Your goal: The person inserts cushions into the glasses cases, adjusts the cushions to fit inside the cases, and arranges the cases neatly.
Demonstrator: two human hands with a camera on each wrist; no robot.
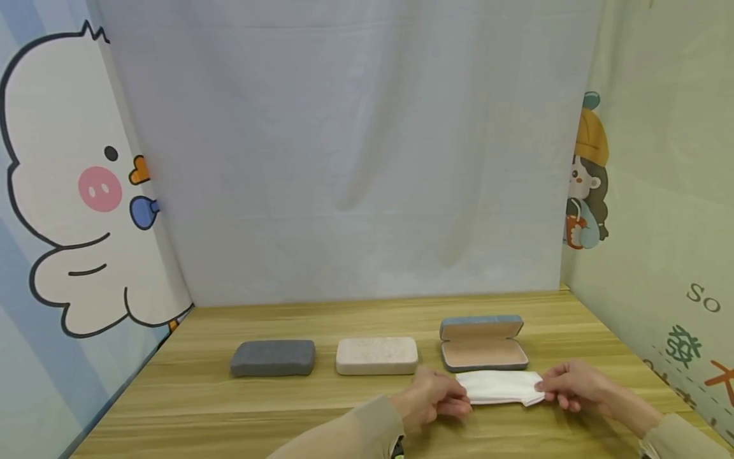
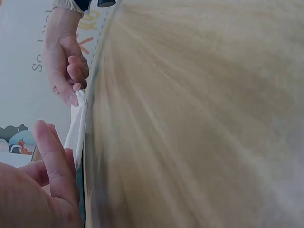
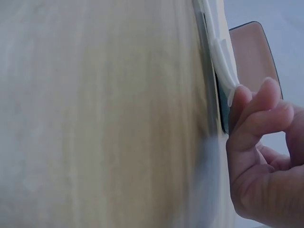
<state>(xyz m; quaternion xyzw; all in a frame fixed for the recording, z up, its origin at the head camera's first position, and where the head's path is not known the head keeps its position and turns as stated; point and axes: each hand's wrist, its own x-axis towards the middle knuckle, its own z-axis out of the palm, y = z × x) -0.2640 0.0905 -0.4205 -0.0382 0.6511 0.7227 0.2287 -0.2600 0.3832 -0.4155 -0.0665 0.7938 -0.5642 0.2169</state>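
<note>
A folded white cloth [image 1: 500,387] stretches between my two hands, just in front of the open glasses case [image 1: 484,352]. My left hand [image 1: 431,396] pinches its left end, and my right hand [image 1: 580,387] pinches the right end between thumb and fingers. In the left wrist view the cloth [image 2: 77,128] runs as a narrow white strip between the hands. The open case has a blue-grey shell with a pinkish-beige lining; its lid stands up at the back, and its lining [image 3: 254,57] shows behind the cloth in the right wrist view.
A closed cream glasses case [image 1: 376,356] lies left of the open one, and a closed dark grey case [image 1: 273,357] lies farther left. All stand in a row on the wood-grain table [image 1: 218,414]. A pale curtain [image 1: 355,159] hangs behind, with printed cloth walls at both sides.
</note>
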